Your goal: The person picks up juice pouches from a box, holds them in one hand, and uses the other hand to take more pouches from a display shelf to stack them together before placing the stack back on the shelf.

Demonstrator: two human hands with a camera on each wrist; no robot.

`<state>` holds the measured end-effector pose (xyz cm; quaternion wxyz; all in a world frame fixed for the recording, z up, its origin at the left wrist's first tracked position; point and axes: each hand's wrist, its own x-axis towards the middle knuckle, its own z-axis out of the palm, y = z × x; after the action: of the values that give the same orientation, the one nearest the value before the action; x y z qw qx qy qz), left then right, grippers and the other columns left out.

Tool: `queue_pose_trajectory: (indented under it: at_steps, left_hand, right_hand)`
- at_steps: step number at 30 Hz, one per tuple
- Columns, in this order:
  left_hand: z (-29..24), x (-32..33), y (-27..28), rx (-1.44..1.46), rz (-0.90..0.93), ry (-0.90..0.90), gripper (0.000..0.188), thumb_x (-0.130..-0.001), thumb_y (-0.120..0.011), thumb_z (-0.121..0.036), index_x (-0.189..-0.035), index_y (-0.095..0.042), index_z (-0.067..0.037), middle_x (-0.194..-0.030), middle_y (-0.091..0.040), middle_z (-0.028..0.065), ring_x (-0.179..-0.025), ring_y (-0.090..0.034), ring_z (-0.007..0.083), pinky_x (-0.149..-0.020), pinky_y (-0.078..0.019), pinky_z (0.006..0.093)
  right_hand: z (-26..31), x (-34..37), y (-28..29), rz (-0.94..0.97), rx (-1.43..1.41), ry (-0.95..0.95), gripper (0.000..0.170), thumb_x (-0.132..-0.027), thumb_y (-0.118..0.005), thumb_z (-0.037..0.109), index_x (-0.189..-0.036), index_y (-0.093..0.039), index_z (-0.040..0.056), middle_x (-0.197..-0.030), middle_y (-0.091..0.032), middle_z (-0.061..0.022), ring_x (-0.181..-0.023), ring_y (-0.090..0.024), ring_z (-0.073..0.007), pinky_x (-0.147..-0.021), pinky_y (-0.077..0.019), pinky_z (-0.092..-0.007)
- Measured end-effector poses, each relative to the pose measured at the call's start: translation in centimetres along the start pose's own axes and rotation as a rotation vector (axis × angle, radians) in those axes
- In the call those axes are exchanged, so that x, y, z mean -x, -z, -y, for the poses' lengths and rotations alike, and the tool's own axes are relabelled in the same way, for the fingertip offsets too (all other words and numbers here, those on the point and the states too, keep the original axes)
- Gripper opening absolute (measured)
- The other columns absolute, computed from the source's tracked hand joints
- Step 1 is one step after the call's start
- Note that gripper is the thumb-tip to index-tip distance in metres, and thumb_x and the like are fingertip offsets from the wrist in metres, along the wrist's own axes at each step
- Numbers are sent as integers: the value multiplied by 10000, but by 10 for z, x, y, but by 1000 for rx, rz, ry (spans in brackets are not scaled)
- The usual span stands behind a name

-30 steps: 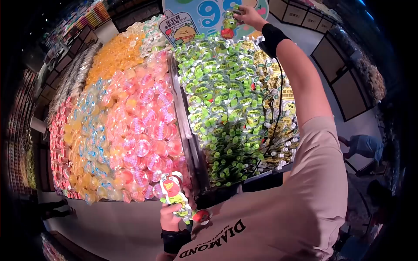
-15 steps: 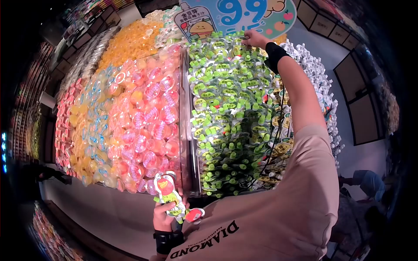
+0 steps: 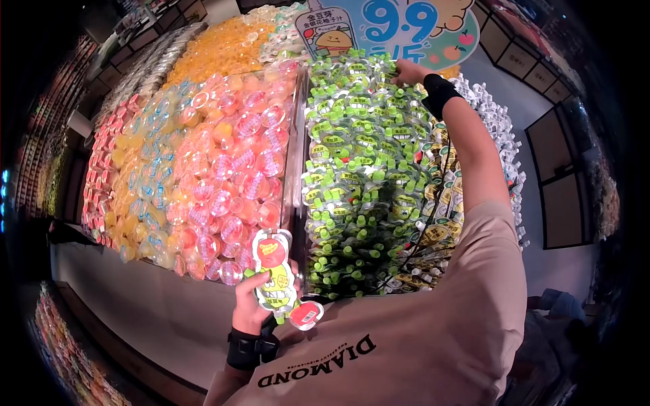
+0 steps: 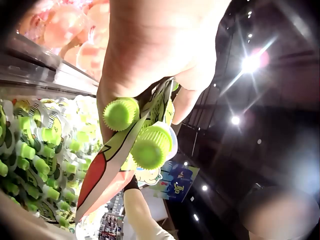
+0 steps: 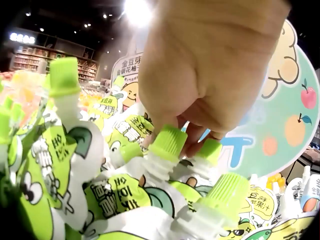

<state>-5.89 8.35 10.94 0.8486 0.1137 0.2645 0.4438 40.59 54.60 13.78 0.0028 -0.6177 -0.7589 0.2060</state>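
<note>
My left hand (image 3: 252, 301), low in the head view, grips two drink pouches (image 3: 273, 260) with green caps. One shows a red fruit and a yellow-green character; the red end with a barcode belongs to the other. In the left wrist view their caps (image 4: 150, 151) point at the camera, with fingers and thumb on either side. At the far top of a pile of similar green-capped pouches (image 3: 365, 128) is my right hand (image 3: 410, 73). The right wrist view shows its curled thumb and fingers pinching among the caps at a drink pouch (image 5: 159, 167); the fingertips are hidden behind the caps.
A price sign (image 3: 393, 30) stands right behind the pile. Left of a divider (image 3: 295, 162) lie heaped pink jelly cups (image 3: 230, 176) and orange ones (image 3: 217, 47). White-capped pouches (image 3: 497, 149) fill the right side. A black cable (image 3: 443, 176) hangs from the right wrist over the pile.
A second ago my right hand held a green-capped pouch up before the sign; it has since come down to the pile's top. The left hand still holds its pouches, now raised slightly.
</note>
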Motion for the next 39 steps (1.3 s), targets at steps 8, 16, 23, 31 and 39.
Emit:
queue_pose_trajectory:
  at_steps: [8, 16, 23, 31, 39]
  left_hand:
    - [-22, -33, -35, 90, 49, -168, 457, -1002, -488, -272, -1316, -480, 59, -1124, -634, 217, -999, -656, 316, -850, -553, 406]
    - [-31, -36, -45, 26, 57, -316, 399, -1024, -473, -267, -1287, -521, 30, -1107, -670, 207, -998, -684, 305, -873, -561, 410]
    - [-17, -38, -47, 10, -71, -385, 237, -1034, -530, -169, -1220, -566, -26, -1080, -681, 107, -946, -697, 192, -781, -588, 322]
    - [-4, -55, -48, -34, -351, -653, 275, -1007, -580, -108, -1276, -534, -73, -1104, -641, 34, -953, -648, 133, -768, -540, 299]
    - [-6, -63, -52, -108, -368, -753, 346, -1006, -579, -94, -1341, -501, -51, -1177, -634, 64, -984, -642, 142, -804, -533, 302]
  right_hand:
    - [104, 96, 44, -288, -354, 480, 190, -970, -628, 233, -1060, -632, 65, -912, -689, -31, -845, -669, -146, -743, -531, -320]
    - [280, 269, -80, 546, -684, 430, 425, -904, -731, 451, -861, -602, 49, -704, -595, 16, -637, -533, -49, -563, -426, -236]
    - [314, 287, -95, 358, -668, 409, 449, -822, -821, 415, -755, -598, 31, -648, -576, -10, -592, -510, -66, -519, -411, -263]
    - [313, 289, -128, 79, -784, 298, 396, -773, -849, 326, -802, -655, -19, -724, -657, -78, -667, -607, -144, -582, -475, -315]
    - [303, 285, -141, 454, -1153, 128, 236, -805, -816, 185, -823, -662, 7, -720, -615, -19, -648, -546, -102, -566, -426, -284]
